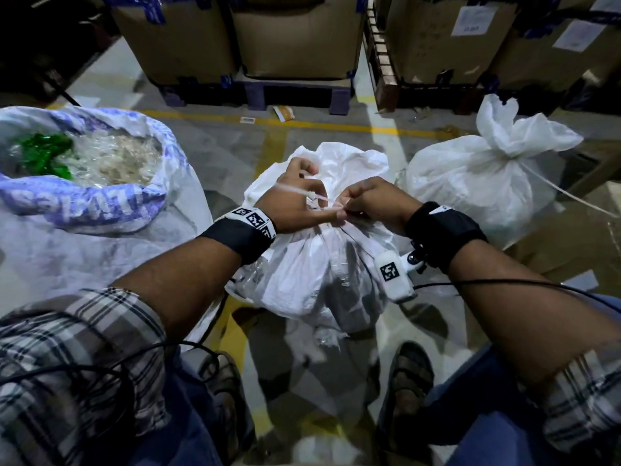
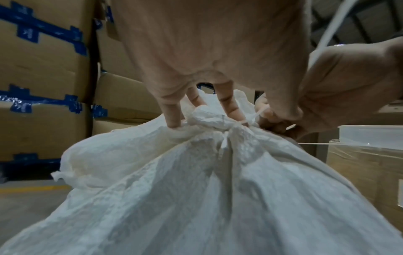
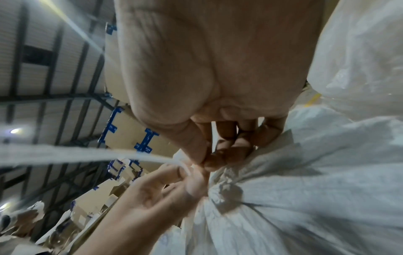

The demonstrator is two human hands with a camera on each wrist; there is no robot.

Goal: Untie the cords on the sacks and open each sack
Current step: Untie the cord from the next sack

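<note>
A white woven sack stands on the floor in front of me, its neck bunched and bound by a white cord. My left hand sits on the neck; its other fingers press into the gathered cloth while thumb and forefinger pinch the cord. My right hand pinches the cord at the knot with thumb and fingertips. A loose length of cord trails over my left hand. A second tied white sack stands to the right.
An open sack with blue print, holding clear plastic scraps and green pieces, stands at the left. Cardboard boxes on pallets line the back behind a yellow floor line. My sandalled feet are below the middle sack.
</note>
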